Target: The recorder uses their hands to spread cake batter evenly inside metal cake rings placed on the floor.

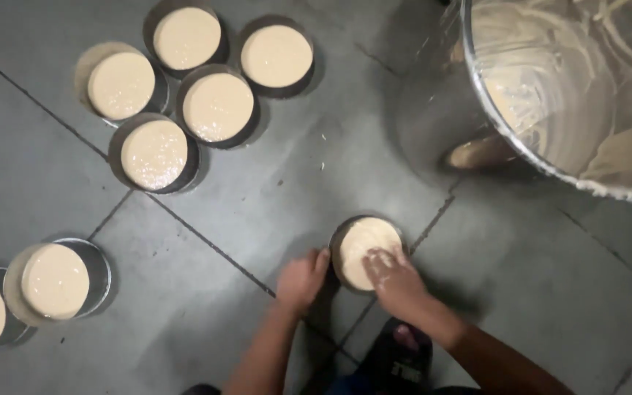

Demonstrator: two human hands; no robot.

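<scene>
Head view: right hand (395, 281) lies flat, fingers spread, on batter in the round tin (367, 252) on the floor tiles (279, 183). Left hand (301, 279) curls against the tin's near rim, steadying it. I judge levelling in hand; next calls for light, even palm pressure. Filled tins (217, 106) wait well apart, beyond.

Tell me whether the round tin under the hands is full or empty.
Full. The round tin holds pale batter nearly to its rim; the right hand rests on the batter's surface, and the left hand steadies the tin's side.
</scene>
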